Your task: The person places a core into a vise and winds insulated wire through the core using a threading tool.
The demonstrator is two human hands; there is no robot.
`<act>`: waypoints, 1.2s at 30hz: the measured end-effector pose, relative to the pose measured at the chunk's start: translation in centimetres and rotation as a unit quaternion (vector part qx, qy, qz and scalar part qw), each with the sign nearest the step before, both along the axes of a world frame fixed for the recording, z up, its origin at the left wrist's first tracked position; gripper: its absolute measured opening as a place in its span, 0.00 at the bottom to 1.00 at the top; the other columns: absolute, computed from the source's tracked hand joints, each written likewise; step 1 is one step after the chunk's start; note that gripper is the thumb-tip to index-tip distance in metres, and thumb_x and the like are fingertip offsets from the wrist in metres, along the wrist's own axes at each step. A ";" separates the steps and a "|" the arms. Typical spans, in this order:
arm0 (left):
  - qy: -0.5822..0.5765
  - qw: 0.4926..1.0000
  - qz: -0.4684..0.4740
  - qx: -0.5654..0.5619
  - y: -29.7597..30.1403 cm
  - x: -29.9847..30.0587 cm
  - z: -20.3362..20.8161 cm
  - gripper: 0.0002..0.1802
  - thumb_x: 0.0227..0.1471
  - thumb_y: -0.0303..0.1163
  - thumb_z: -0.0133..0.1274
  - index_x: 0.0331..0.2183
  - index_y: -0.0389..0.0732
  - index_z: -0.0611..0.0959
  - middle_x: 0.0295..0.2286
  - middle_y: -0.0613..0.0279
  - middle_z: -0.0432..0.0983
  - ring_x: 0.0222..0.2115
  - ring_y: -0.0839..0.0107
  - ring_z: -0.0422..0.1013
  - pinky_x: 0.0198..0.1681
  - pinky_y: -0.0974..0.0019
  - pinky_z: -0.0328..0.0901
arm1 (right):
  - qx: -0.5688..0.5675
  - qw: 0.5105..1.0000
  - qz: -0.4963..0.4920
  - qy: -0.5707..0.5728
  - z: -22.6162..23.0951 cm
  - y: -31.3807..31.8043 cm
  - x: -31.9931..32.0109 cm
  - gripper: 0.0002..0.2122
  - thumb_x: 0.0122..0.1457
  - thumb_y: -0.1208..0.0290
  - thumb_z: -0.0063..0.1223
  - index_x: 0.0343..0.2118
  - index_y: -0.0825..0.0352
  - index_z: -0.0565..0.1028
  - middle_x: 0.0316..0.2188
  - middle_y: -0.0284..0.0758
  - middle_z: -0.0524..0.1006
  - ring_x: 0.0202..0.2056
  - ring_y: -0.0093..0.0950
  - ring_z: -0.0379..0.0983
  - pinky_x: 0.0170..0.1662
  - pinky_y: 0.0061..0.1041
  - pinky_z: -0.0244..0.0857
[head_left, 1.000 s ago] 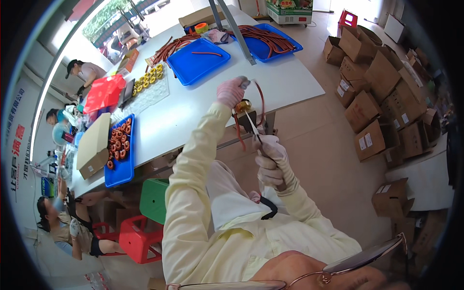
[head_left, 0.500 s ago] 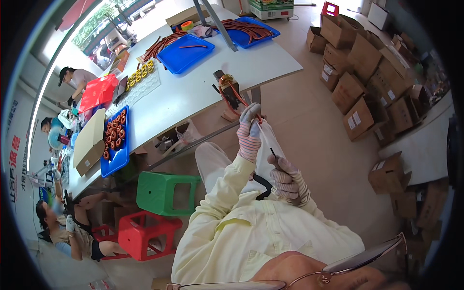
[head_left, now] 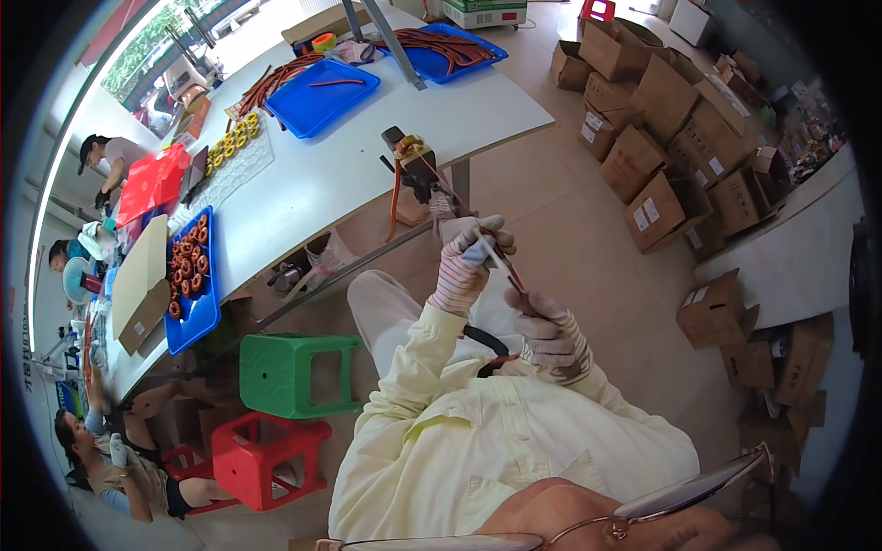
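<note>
My left hand [head_left: 467,250], in a striped knit glove, is closed around a thin wire [head_left: 515,277] in front of my lap. Alongside the wire is a whitish strip, whose kind I cannot make out. My right hand [head_left: 551,332], also gloved, is closed lower down, with the wire's other end at its fingertips. Beyond my left hand, a dark clamp-like fixture [head_left: 420,170] stands at the table's near edge with a copper-yellow coil [head_left: 412,147] on it. An orange lead [head_left: 395,197] hangs from the coil.
On the white table [head_left: 340,174] lie blue trays [head_left: 323,108], one with several orange ring coils [head_left: 188,266]. A green stool [head_left: 285,375] and red stool [head_left: 257,464] stand left. Cardboard boxes [head_left: 657,207] are piled right. Other people work at the far left.
My hands have come closer together, with the wire now stretched between them. An orange lead that ran toward my left hand now hangs down. The view has turned, shifting the scene left.
</note>
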State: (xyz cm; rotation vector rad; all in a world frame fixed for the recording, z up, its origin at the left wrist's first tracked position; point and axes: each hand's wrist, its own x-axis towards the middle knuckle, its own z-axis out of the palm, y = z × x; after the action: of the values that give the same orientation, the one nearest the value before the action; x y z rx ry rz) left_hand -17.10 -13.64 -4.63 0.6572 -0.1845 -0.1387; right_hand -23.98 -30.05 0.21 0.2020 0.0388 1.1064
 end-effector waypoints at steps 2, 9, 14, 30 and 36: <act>0.009 0.999 0.012 0.049 -0.2 0.2 -0.2 0.16 0.49 0.26 0.50 0.42 0.34 0.74 0.30 0.57 0.75 0.29 0.69 0.73 0.27 0.72 0.70 | -0.065 0.998 0.016 -0.020 1.9 0.0 -0.4 0.16 0.62 0.64 0.34 0.49 0.68 0.60 0.11 0.23 0.54 0.05 0.11 0.46 0.06 0.13 0.45; 0.044 0.985 0.059 0.155 0.4 0.0 -0.8 0.15 0.49 0.26 0.50 0.41 0.35 0.76 0.28 0.59 0.76 0.28 0.73 0.73 0.30 0.73 0.69 | -0.689 0.487 -0.101 -0.528 3.7 -2.0 3.2 0.19 0.56 0.67 0.43 0.51 0.64 0.61 0.20 0.28 0.65 0.10 0.16 0.55 0.11 0.18 0.53; 0.040 0.980 0.073 0.180 0.7 0.3 -1.9 0.15 0.49 0.26 0.50 0.41 0.35 0.76 0.28 0.62 0.76 0.27 0.77 0.72 0.30 0.75 0.68 | -0.709 0.472 0.122 -0.510 7.4 -0.6 5.7 0.18 0.57 0.67 0.41 0.50 0.63 0.61 0.18 0.28 0.62 0.11 0.15 0.55 0.11 0.16 0.53; 0.007 0.990 -0.116 -0.082 1.9 0.9 -2.9 0.20 0.46 0.33 0.53 0.40 0.31 0.74 0.28 0.60 0.73 0.31 0.68 0.71 0.40 0.62 0.67 | -0.663 0.553 0.128 -0.489 8.6 -1.0 4.2 0.16 0.54 0.64 0.46 0.43 0.65 0.64 0.19 0.27 0.63 0.12 0.12 0.55 0.12 0.12 0.54; 0.070 0.978 -0.129 -0.150 2.8 -0.2 -0.4 0.21 0.45 0.35 0.54 0.40 0.32 0.74 0.27 0.62 0.72 0.27 0.70 0.71 0.37 0.62 0.68 | -0.677 0.550 0.099 -0.479 8.2 -1.5 3.4 0.16 0.54 0.65 0.46 0.44 0.65 0.64 0.20 0.27 0.63 0.13 0.12 0.55 0.12 0.12 0.53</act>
State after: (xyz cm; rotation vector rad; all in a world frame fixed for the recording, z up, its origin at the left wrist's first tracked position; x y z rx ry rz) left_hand -17.32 -10.85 -5.01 0.3181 -0.1503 -0.3974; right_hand -20.59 -31.54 8.44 -1.8793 -0.0748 0.9859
